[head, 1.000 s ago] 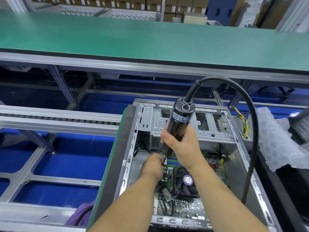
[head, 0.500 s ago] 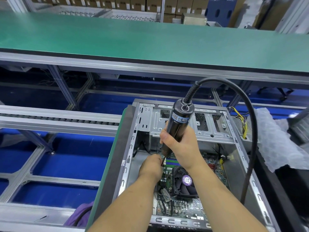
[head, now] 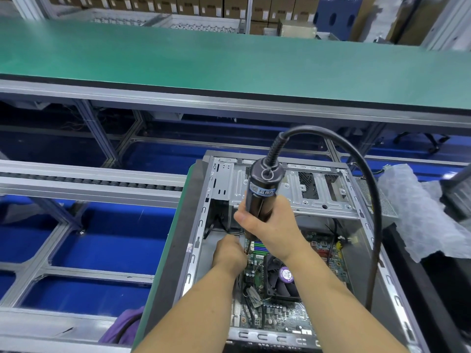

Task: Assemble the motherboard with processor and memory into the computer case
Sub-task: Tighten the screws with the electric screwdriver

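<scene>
An open grey computer case (head: 316,200) lies on its side in front of me. Inside it sits the green motherboard (head: 283,314), with a black cooler fan (head: 283,278) and green memory sticks (head: 258,247). My right hand (head: 270,225) grips a black electric screwdriver (head: 262,189), held upright with its tip down at the board's far left corner. My left hand (head: 229,253) is low inside the case, fingers curled at the screwdriver's tip. The tip and the fingertips are hidden.
A thick black cable (head: 367,189) arcs from the screwdriver over the case's right side. Crumpled white foam wrap (head: 418,220) lies to the right. A green conveyor belt (head: 229,62) runs across the back. A roller rail (head: 89,177) and blue floor are at left.
Both hands and the screwdriver stay at the same corner of the board. Only a slight shift of the view shows.
</scene>
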The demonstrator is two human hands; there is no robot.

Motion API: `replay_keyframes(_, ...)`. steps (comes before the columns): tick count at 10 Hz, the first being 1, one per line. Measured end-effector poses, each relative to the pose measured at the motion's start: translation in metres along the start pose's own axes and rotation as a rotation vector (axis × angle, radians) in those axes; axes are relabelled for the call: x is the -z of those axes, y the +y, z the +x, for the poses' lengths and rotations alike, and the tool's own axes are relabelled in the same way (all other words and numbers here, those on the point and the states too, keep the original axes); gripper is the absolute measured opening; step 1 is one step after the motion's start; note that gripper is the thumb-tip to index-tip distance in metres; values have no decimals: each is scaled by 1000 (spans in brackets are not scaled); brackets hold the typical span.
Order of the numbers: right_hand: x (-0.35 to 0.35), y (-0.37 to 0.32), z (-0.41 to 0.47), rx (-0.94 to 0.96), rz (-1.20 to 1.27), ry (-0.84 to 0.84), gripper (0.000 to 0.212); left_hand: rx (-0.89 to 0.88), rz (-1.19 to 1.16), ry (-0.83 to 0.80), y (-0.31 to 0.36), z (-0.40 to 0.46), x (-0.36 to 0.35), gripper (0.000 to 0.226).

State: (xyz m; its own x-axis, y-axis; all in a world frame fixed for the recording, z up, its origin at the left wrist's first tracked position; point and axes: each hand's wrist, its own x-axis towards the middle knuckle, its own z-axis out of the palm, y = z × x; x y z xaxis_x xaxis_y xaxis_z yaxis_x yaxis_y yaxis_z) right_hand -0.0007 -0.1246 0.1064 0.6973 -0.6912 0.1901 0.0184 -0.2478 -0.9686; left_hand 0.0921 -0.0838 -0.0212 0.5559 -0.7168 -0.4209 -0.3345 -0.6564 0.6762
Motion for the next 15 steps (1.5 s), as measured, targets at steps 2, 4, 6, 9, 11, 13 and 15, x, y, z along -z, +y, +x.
replay_keyframes(2,6,-1,1,2,24,86,65,69,7,51,-2,2,-2,22)
replay_keyframes(4,7,-3,-1,-3,41,95,65,53,58,22,-1,3,-2,17)
replay_keyframes(6,4,-4,0,-6,22,51,70,50,98,30,-1,1,-1,27)
replay_keyframes(9,6,-4,0,-20,2,62,60,54,102,3,2,1,1,10)
replay_keyframes(11,6,-4,0,-30,6,60,63,72,90,0,2,-1,1,6)
replay_keyframes(13,7,-3,1,-28,20,82,67,98,66,10,1,0,1,6)
replay_keyframes(15,4,-2,-3,-15,0,54,65,96,108,10,2,-2,3,11)
